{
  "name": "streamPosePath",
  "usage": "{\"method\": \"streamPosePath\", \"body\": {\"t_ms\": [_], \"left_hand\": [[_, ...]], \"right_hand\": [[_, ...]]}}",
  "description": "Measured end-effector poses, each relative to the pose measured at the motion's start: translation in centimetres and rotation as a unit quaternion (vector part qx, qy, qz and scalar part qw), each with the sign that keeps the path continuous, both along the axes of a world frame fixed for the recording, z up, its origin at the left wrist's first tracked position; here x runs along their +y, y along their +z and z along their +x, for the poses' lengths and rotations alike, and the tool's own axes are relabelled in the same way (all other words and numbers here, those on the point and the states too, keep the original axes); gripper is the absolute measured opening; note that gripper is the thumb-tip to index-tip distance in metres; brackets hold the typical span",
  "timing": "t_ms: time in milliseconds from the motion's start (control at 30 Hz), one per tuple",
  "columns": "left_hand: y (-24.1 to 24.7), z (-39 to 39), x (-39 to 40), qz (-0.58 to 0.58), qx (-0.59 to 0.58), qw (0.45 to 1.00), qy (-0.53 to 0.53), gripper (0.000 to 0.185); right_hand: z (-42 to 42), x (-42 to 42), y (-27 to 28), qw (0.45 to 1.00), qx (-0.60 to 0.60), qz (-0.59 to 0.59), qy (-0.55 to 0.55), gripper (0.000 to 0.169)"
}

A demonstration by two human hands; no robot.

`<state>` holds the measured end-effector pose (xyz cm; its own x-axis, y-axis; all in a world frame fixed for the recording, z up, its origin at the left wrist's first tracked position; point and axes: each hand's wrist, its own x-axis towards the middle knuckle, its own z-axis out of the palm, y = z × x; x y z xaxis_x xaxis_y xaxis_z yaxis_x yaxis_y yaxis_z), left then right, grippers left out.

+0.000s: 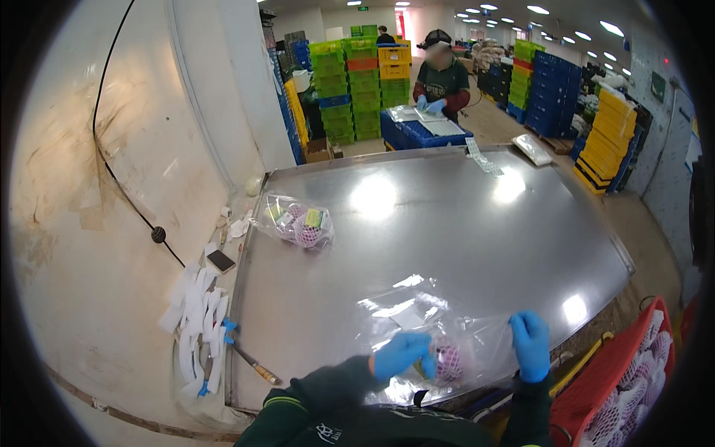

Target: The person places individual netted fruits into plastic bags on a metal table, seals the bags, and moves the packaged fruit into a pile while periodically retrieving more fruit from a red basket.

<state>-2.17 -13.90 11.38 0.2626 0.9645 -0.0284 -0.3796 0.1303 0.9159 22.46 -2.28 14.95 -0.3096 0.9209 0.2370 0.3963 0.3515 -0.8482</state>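
Both my hands wear blue gloves. My right hand [529,345] pinches the upper right edge of a clear plastic bag [486,329] near the front of the metal table [447,240]. In the bag's lower part shows a purple item in a pink foam net [448,360]. My left hand [403,356] is at the left of that netted item, fingers bent; whether it grips the bag or something in it is unclear. Further back on the left lies another clear bag with netted produce [307,228] and a yellow-green label.
A wooden-handled knife [262,373] lies near the table's left edge, beside white strips [192,329] and a phone [221,260]. A red crate [609,385] of netted produce stands at right. Across the table, a co-worker [441,78] handles sheets on blue crates [416,134].
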Motion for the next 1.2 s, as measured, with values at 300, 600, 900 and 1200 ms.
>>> {"method": "streamPosePath", "body": {"t_ms": [300,600,900,1200], "left_hand": [[-0.1,-6.3,11.3,0.065,-0.016,0.974,0.218,0.023],[-4.7,-24.2,22.5,0.360,0.558,0.606,0.439,0.027],[-16.3,-2.5,12.5,0.180,0.517,0.835,0.059,0.019],[-23.8,2.3,6.9,0.294,0.644,0.706,-0.008,0.040]], "right_hand": [[-0.4,-2.1,-1.1,0.971,0.209,-0.119,-0.002,0.028],[10.4,-13.2,4.0,0.984,-0.075,0.105,-0.122,0.033],[20.4,-15.2,9.6,0.903,-0.196,0.174,-0.341,0.032],[43.5,2.2,3.9,0.825,-0.380,0.009,-0.419,0.086]]}}
